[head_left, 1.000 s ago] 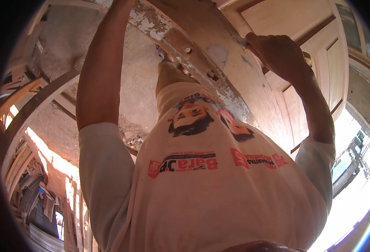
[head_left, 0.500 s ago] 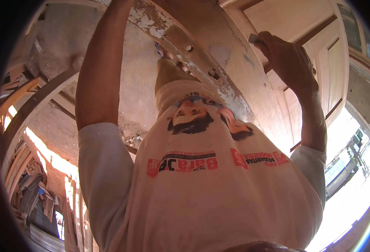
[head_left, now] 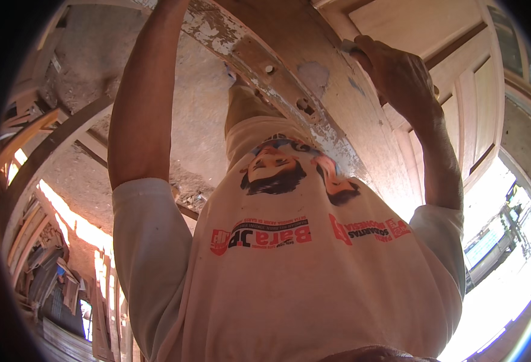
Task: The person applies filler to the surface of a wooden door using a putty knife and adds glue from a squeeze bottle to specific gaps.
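My right hand is closed on a small grey flat piece, over the face of a long wooden board with a pale filled patch. The board's edge has flaking white paint and cut holes. My left forearm reaches up out of the top edge near that board, so my left hand is hidden beyond the frame. I see my printed white shirt below.
A panelled wooden door stands at the right. Wooden offcuts and planks lie at the lower left, beside a curved-looking beam. The dusty concrete floor shows below, with a bright opening at the right.
My right hand shifted rightward half a second ago and is now back to the left, a little higher, with the grey piece. My left forearm stays nearly in place.
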A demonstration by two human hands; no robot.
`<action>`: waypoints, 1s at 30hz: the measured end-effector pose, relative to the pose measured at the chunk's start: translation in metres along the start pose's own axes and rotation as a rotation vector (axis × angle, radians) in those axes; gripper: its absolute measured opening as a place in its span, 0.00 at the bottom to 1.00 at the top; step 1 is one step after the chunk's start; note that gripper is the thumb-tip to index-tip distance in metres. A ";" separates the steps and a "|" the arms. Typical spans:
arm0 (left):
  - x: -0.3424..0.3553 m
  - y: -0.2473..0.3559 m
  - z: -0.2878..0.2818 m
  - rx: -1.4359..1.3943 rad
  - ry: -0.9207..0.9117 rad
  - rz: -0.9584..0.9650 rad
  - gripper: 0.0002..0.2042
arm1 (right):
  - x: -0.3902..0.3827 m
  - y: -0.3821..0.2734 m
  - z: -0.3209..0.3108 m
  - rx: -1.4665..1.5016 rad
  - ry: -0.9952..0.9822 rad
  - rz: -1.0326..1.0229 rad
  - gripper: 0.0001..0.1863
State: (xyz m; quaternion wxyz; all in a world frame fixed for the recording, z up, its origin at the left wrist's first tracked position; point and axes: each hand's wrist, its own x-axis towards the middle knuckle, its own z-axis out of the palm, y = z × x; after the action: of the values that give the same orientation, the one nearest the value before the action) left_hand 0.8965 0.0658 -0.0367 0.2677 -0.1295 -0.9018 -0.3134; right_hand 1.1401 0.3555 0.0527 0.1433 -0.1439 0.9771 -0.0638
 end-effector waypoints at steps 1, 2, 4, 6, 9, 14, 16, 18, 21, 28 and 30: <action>0.000 0.000 0.000 -0.003 0.008 0.013 0.19 | -0.001 0.000 0.001 0.002 0.002 0.008 0.14; 0.000 0.001 0.001 0.004 0.005 0.005 0.19 | -0.001 -0.001 0.001 0.003 0.004 0.015 0.14; 0.000 0.002 0.001 0.019 0.000 -0.013 0.19 | -0.002 -0.001 0.001 0.009 0.016 0.019 0.14; 0.001 0.002 0.001 0.015 -0.016 -0.019 0.19 | -0.002 -0.002 0.001 0.021 0.037 0.014 0.14; 0.000 0.003 0.000 0.025 -0.007 -0.026 0.19 | -0.002 -0.006 -0.005 0.074 0.055 0.051 0.13; 0.000 0.003 -0.002 -0.031 -0.028 -0.031 0.19 | -0.001 -0.003 0.001 0.045 0.049 0.016 0.12; 0.000 0.003 -0.001 -0.072 -0.004 -0.007 0.19 | -0.001 -0.005 0.001 0.036 0.044 0.019 0.12; 0.000 0.003 -0.001 -0.065 0.004 -0.004 0.19 | -0.001 -0.003 0.003 0.025 0.073 -0.005 0.11; 0.000 0.004 -0.002 -0.074 -0.013 -0.018 0.19 | -0.001 -0.007 -0.002 0.025 0.025 0.015 0.09; 0.002 -0.002 -0.003 0.040 -0.037 0.007 0.19 | 0.007 0.010 -0.014 -0.195 -0.081 -0.233 0.11; 0.000 0.000 -0.003 0.012 -0.028 -0.020 0.19 | -0.001 0.008 -0.019 -0.212 -0.108 -0.263 0.10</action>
State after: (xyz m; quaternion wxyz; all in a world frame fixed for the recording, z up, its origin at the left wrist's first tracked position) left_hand 0.8971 0.0639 -0.0350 0.2528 -0.1232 -0.9085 -0.3090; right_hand 1.1332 0.3651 0.0696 0.1699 -0.2881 0.9419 0.0292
